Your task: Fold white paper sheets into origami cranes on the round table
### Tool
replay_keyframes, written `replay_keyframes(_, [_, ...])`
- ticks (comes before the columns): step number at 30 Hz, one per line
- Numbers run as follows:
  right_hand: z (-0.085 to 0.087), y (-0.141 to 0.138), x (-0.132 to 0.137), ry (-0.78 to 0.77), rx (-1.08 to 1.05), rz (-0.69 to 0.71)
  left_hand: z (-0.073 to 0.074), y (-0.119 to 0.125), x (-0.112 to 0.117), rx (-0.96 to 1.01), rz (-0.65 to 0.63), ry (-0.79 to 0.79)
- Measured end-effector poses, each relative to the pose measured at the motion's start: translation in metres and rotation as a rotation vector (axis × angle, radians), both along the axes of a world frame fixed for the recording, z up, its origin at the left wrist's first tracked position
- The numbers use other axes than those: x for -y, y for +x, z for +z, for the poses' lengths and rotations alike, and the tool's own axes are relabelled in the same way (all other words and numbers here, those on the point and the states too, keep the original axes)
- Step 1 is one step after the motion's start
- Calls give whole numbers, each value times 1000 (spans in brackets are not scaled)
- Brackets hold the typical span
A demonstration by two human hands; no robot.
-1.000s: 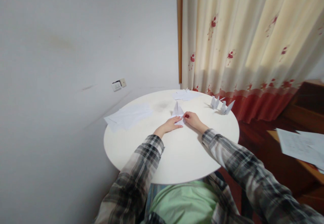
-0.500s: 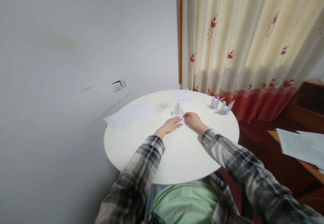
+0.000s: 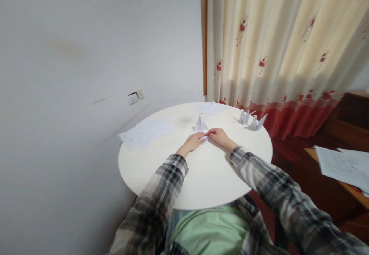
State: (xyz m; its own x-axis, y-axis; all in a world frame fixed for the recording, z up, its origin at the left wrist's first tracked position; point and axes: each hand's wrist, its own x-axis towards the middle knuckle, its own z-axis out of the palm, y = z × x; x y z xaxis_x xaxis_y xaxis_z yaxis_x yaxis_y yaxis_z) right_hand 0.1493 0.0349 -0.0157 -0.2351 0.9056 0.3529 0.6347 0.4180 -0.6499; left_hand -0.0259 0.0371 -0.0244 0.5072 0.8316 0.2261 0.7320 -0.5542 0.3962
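A partly folded piece of white paper (image 3: 201,125) lies on the round white table (image 3: 210,178), its pointed end facing away from me. My left hand (image 3: 193,141) rests on its near part with the fingers stretched out flat. From the right, my right hand (image 3: 218,135) pinches the near edge of the paper, its fingertips close to those of the left. The hands cover much of the paper's near side. Two folded paper cranes (image 3: 245,116) stand at the table's right edge.
White paper sheets (image 3: 148,130) lie at the table's left, and more paper (image 3: 211,108) at the back. A wall socket (image 3: 133,99) is at the left. Beyond the table hangs a flowered curtain (image 3: 268,55). Printed sheets (image 3: 343,166) lie on wooden furniture at the right.
My right hand has shifted slightly left along the paper, closer to my left hand. The paper's tip has moved a little to the left.
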Motion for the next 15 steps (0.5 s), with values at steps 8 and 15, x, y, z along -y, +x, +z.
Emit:
replay_keyframes(8, [-8, -1, -5, 34, -55, 65, -1, 1, -1, -51, 19, 35])
replay_keyframes(15, [-1, -2, 2, 46, 71, 1, -2, 0, -3, -55, 14, 30])
